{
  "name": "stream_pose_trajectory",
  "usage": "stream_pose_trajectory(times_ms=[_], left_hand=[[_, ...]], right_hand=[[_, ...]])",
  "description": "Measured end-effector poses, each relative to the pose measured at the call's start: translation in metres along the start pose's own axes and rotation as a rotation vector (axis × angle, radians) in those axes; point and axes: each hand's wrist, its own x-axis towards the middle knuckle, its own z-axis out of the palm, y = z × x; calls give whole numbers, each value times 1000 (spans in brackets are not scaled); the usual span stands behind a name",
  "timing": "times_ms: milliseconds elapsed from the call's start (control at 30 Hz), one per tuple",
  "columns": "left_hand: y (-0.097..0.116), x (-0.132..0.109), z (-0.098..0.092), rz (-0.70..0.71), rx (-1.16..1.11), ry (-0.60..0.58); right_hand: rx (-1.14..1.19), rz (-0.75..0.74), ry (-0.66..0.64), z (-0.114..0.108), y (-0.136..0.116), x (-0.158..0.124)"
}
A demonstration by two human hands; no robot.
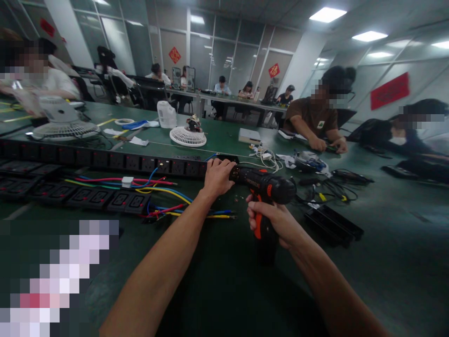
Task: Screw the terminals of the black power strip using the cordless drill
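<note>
My right hand [271,215] is wrapped round the grip of a black and orange cordless drill [257,181], whose nose points left. My left hand [218,178] closes over the right end of a long black power strip [121,160], right beside the drill's nose. The drill's tip is hidden behind the left hand's fingers. Nearer to me lies a second black power strip [91,195] with several sockets. Red, blue, yellow and green wires [164,188] with bare or lugged ends run out towards my left forearm.
Across the green table stand a white fan grille with a motor [188,135], another white fan [65,124] and a white plastic housing [166,114]. Cables [328,187] and black plastic covers [333,225] lie at right. A person in brown [308,117] works opposite; others sit around.
</note>
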Motion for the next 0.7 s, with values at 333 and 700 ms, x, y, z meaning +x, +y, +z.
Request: stream_pose_trajectory(times_ms=[333, 700], left_hand=[[1, 0, -3, -7, -15, -22], [1, 0, -3, -11, 1, -20]], right_hand=[[16, 7, 6, 1, -2, -1], [-6, 24, 20, 2, -5, -2]])
